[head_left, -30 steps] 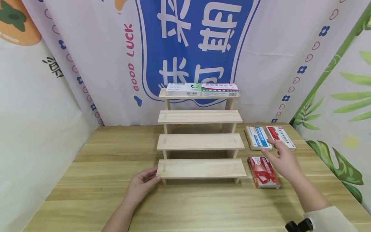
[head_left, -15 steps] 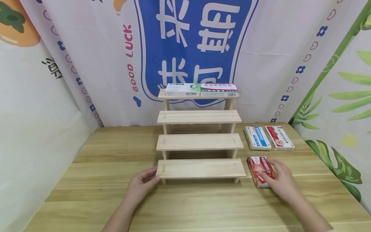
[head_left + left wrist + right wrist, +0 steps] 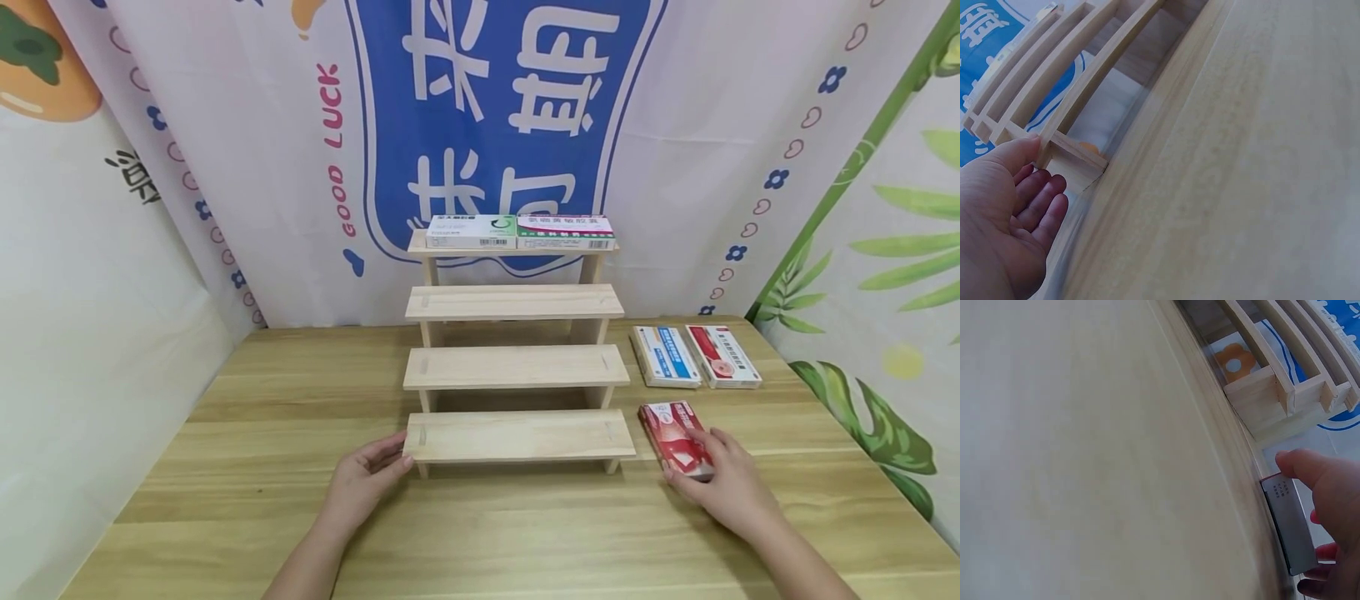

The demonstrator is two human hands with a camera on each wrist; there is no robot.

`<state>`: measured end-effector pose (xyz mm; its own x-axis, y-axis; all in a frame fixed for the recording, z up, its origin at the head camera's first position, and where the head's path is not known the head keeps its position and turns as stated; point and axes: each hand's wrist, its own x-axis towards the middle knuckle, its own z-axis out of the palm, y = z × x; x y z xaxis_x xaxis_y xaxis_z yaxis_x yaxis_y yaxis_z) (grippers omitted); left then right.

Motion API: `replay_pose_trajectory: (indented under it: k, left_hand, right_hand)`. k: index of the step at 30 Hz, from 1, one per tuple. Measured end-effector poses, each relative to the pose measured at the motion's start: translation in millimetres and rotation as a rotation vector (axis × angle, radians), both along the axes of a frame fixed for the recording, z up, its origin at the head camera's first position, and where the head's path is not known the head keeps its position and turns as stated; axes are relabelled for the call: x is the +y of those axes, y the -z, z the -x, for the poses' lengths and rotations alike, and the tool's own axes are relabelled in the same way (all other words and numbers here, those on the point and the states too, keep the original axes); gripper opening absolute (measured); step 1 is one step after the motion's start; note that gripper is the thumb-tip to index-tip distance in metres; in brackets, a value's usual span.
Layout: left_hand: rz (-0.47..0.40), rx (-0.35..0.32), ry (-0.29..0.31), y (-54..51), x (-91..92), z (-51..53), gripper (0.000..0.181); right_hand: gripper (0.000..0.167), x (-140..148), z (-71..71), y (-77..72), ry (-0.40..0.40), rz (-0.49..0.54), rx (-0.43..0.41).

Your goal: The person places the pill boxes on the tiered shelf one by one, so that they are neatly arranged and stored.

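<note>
A four-tier wooden step shelf (image 3: 517,435) stands on the table. My left hand (image 3: 362,483) holds the left end of its lowest step, thumb on the board's edge and fingers curled beneath, as the left wrist view shows. To the right of the shelf is a red medicine box (image 3: 675,433). My right hand (image 3: 738,492) grips this box at its near end, thumb on the left side and fingers on the right. In the right wrist view the box's grey-looking end (image 3: 1290,525) shows between thumb and fingers. Whether it is slightly lifted I cannot tell.
Two flat medicine boxes, one white-green (image 3: 471,232) and one white-magenta (image 3: 566,232), lie side by side on the top step. A blue-white box (image 3: 666,357) and a red-white box (image 3: 723,357) lie at the table's back right. A printed cloth (image 3: 300,208) hangs behind.
My right hand has come down from over the two back-right boxes to the red box and taken hold of its near end. The left hand has stayed at the shelf.
</note>
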<state>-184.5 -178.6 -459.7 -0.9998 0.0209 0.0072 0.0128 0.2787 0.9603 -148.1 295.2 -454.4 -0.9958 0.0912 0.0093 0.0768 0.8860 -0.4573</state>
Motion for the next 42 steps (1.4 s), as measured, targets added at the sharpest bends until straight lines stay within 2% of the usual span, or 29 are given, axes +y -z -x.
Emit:
replay_pose_trajectory:
  k: [4, 12, 16, 19, 24, 31, 34, 38, 42]
  left_hand:
    - [-0.005, -0.002, -0.004, -0.3, 0.2, 0.1, 0.044]
    - [0.007, -0.009, -0.004, -1.3, 0.3, -0.7, 0.045]
    - [0.010, -0.012, -0.002, -0.4, -0.1, -0.4, 0.045]
    - [0.004, -0.014, 0.001, -0.3, 0.5, 0.1, 0.044]
    - [-0.004, -0.010, -0.001, -0.2, 1.1, 0.6, 0.043]
    - [-0.003, -0.018, -0.010, 0.1, 1.0, 1.4, 0.043]
    - [-0.003, -0.017, -0.008, 0.1, 0.5, 1.7, 0.043]
    - [-0.013, -0.021, -0.004, 0.3, 0.5, 2.0, 0.043]
    - [-0.012, -0.023, -0.005, 0.2, 0.3, 1.0, 0.044]
  right_hand:
    - [0.090, 4, -1.2, -1.5, 0.017, -0.021, 0.006]
    - [0.088, 7, -0.2, -5.9, 0.035, 0.005, -0.022]
    - [0.084, 10, 2.0, -10.6, 0.039, 0.013, 0.010]
    - [0.084, 13, 4.0, -19.8, 0.038, 0.038, 0.030]
    - [0.085, 16, 10.8, -47.9, 0.028, 0.070, 0.067]
    - [0.078, 10, 25.9, -100.0, -0.017, 0.102, 0.200]
    - [0.076, 3, 33.5, -121.9, -0.040, 0.096, 0.225]
    - [0.079, -12, 42.3, -148.2, -0.083, 0.060, 0.191]
    - [0.081, -31, 51.9, -168.1, -0.133, 0.049, 0.143]
